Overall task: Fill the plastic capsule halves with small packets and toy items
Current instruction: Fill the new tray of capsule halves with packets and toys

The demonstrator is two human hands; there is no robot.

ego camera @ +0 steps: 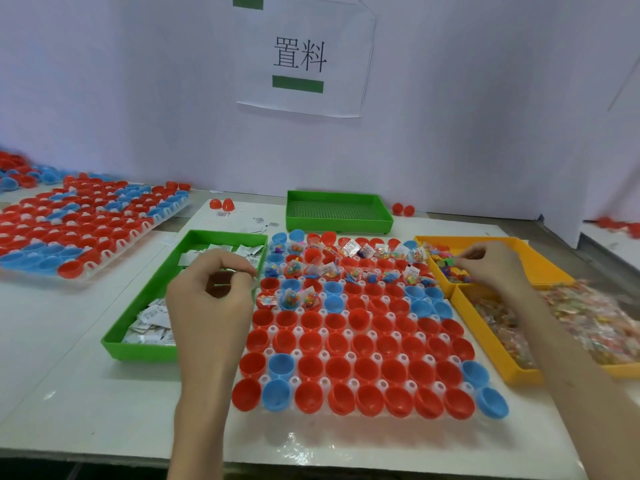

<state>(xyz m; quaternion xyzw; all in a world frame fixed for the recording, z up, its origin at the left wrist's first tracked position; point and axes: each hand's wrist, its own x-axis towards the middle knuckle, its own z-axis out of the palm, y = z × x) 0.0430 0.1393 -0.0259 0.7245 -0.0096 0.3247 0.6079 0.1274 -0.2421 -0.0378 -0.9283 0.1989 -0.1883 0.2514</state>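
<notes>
Capsule halves [367, 368] on surface [86, 393]: nearest row 7 red, 2 blue, empty. Left hand [207, 306] fingers curled over packet tray [138, 351], grasp unclear. Right hand [495, 265] fingers pinch toy items [453, 271] in yellow tray [540, 268]. Second green tray [339, 221] behind.

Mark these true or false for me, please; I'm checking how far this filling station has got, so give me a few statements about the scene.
1. The left hand is over the near green tray holding white packets. True.
2. Every one of the capsule halves in the centre rack is filled. False: only the far rows hold items; the near rows are unfilled.
3. The right hand reaches into the yellow tray of toy items. True.
4. The back green tray is full of packets. False: nothing shows in it.
5. All halves are red. False: some are blue.
</notes>
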